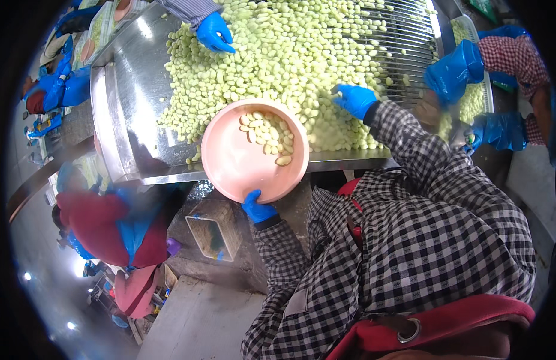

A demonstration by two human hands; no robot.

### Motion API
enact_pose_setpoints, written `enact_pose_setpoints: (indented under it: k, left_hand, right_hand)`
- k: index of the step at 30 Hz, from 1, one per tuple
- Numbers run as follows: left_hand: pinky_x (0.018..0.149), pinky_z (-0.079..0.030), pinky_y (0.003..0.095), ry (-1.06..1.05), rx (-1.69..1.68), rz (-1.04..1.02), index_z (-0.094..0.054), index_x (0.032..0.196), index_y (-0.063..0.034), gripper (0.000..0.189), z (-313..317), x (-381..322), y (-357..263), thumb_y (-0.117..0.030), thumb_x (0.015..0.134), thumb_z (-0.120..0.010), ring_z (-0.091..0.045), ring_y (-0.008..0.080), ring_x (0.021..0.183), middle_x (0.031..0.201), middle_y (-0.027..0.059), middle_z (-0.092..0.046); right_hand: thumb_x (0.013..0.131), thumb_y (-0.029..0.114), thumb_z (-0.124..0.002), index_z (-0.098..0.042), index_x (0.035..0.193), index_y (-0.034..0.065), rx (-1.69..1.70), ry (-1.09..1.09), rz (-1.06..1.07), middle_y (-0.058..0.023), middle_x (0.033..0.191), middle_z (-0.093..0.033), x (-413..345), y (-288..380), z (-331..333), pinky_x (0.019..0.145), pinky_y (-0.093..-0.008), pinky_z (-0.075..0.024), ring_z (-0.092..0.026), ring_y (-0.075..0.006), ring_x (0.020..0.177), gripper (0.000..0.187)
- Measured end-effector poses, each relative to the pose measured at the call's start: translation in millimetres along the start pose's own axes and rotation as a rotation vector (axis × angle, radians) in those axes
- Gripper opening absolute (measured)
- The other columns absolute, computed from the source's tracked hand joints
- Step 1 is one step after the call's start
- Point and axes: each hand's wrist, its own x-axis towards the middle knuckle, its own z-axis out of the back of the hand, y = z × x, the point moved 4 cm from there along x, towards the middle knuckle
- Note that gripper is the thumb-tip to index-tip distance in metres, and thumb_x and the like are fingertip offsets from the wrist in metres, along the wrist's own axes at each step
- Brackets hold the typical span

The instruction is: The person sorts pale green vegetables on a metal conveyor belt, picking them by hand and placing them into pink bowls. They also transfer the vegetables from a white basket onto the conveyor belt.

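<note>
My left hand (pixel 259 208), in a blue glove, grips the near rim of a round pink plastic bowl (pixel 233 157). The bowl rests over the front edge of a stainless steel sorting table (pixel 138 90). Several yellowish oval pieces (pixel 271 130) lie in its right part. To the right of the bowl is my right hand (pixel 356 101), also blue-gloved, just above or touching a broad heap of pale green oval pieces (pixel 278 58), which look like beans. Its thumb and fingers are apart, with nothing visible between them.
A co-worker's blue-gloved hand (pixel 215 33) reaches into the heap from the far side. Slotted metal bars (pixel 408 63) form the table's right part. At right, another person's blue-covered arms (pixel 455 69) are beside a white crate (pixel 487 94). A rectangular bin (pixel 235 229) stands below the table.
</note>
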Motion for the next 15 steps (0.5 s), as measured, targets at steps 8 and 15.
enact_pose_setpoints:
  k: [8,15]
  left_hand:
    - [0.089,-0.049,0.0411,0.01,0.036,-0.038,-0.054,0.113,0.0053,0.052,12,3,-1,-0.006,0.063,-0.058,-0.059,0.0304,0.1,0.105,0.0133,-0.058]
    - [0.089,-0.047,0.039,0.081,0.037,-0.039,-0.052,0.117,0.005,0.056,3,1,0,-0.007,0.062,-0.06,-0.058,0.0281,0.101,0.108,0.0116,-0.058]
  right_hand:
    - [0.09,0.038,-0.059,-0.052,0.128,0.0132,-0.182,0.033,-0.07,-0.0128,0.11,-0.067,12,6,-7,0.082,-0.0419,-0.052,-0.065,-0.0324,0.097,0.045]
    - [0.093,0.042,-0.053,-0.053,0.13,0.0124,0.003,0.033,-0.167,-0.0155,0.113,-0.066,10,-21,0,0.087,-0.0409,-0.0512,-0.063,-0.032,0.103,0.048]
